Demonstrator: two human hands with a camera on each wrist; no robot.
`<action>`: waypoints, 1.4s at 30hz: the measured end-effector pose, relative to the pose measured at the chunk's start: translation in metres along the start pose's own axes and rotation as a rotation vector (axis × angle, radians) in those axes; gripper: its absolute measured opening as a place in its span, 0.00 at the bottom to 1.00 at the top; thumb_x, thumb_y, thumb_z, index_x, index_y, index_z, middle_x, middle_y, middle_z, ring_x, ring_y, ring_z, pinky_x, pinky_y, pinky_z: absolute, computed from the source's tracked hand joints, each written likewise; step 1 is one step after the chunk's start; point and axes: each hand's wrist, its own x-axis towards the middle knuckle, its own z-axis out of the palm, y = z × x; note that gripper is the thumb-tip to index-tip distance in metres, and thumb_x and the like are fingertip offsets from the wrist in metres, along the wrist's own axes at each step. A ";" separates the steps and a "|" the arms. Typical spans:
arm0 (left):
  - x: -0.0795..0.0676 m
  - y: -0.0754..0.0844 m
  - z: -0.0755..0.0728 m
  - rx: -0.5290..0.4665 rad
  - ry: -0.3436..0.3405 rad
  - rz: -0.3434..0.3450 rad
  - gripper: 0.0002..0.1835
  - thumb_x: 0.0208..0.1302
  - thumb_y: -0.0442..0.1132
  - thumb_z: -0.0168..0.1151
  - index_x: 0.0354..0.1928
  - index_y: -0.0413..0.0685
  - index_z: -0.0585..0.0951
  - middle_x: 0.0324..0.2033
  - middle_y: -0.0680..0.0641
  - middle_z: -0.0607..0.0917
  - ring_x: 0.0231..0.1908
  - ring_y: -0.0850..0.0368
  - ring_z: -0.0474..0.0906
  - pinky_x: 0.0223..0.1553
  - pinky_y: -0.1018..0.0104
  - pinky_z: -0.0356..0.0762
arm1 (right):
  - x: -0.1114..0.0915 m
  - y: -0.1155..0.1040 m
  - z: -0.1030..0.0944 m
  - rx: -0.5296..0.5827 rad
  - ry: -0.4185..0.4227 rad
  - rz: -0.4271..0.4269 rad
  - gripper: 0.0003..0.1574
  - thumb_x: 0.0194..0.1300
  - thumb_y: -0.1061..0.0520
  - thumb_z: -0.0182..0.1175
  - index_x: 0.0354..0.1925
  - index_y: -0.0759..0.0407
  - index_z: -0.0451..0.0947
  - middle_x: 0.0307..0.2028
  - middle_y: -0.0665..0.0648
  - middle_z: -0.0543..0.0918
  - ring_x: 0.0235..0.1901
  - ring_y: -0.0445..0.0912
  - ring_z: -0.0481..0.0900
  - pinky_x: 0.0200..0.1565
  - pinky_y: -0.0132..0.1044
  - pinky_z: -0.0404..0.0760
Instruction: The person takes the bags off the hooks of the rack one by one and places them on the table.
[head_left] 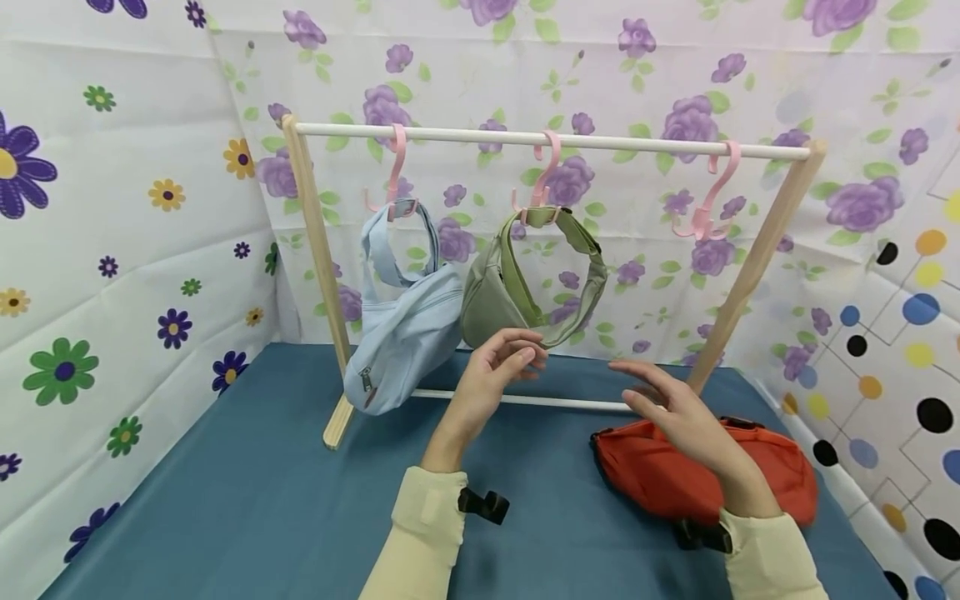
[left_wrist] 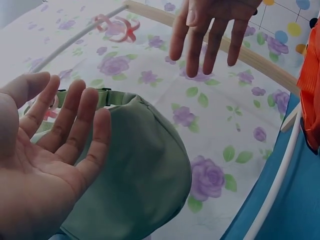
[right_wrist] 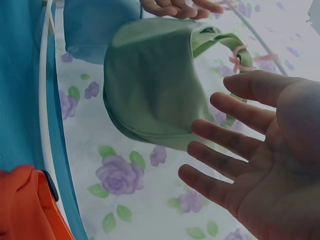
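Note:
A green waist bag (head_left: 498,292) hangs by its strap from the middle pink hook (head_left: 546,171) on the rack. My left hand (head_left: 504,367) is just below and in front of it, fingers loosely bent with nothing held; the left wrist view shows the palm and spread fingers beside the green bag. To the right, my right hand (head_left: 678,417) is raised with fingers extended and nothing held, overlapping a red waist bag (head_left: 652,475) that lies on the table. On the left pink hook (head_left: 396,171) hangs a light blue bag (head_left: 408,333), tilted down to the left.
The rack has a white top bar (head_left: 480,136), wooden side legs (head_left: 765,258) and a low white rod (head_left: 555,402). A third pink hook (head_left: 708,204) hangs at the right with nothing on it. Blue cloth (head_left: 247,500) covers the table; floral sheets (head_left: 637,75) enclose it.

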 end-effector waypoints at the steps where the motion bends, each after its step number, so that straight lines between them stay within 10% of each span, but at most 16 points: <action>1: 0.001 0.000 0.000 0.002 0.001 0.001 0.20 0.81 0.41 0.56 0.66 0.36 0.75 0.52 0.42 0.84 0.52 0.48 0.82 0.58 0.52 0.80 | 0.000 -0.001 0.001 -0.009 0.008 -0.003 0.29 0.83 0.54 0.52 0.77 0.46 0.65 0.76 0.58 0.66 0.71 0.62 0.68 0.59 0.32 0.79; 11: 0.011 0.016 -0.005 0.081 0.081 0.075 0.18 0.80 0.37 0.56 0.65 0.36 0.76 0.52 0.38 0.83 0.50 0.43 0.82 0.54 0.51 0.82 | 0.018 -0.029 -0.006 -0.184 0.140 -0.097 0.28 0.81 0.57 0.56 0.75 0.48 0.68 0.73 0.60 0.69 0.72 0.61 0.66 0.67 0.68 0.66; 26: 0.033 0.057 -0.017 0.116 0.188 0.131 0.18 0.80 0.35 0.56 0.66 0.40 0.73 0.54 0.38 0.77 0.52 0.35 0.77 0.54 0.44 0.80 | 0.042 -0.070 -0.023 -0.299 0.176 -0.152 0.28 0.80 0.57 0.57 0.74 0.51 0.70 0.73 0.58 0.70 0.74 0.58 0.63 0.67 0.68 0.65; 42: 0.059 0.081 -0.013 0.164 0.402 0.129 0.20 0.76 0.32 0.57 0.67 0.38 0.72 0.53 0.42 0.71 0.46 0.52 0.74 0.55 0.51 0.79 | 0.065 -0.115 -0.032 -0.287 0.262 -0.335 0.29 0.76 0.65 0.60 0.71 0.53 0.73 0.74 0.56 0.69 0.74 0.56 0.63 0.69 0.66 0.63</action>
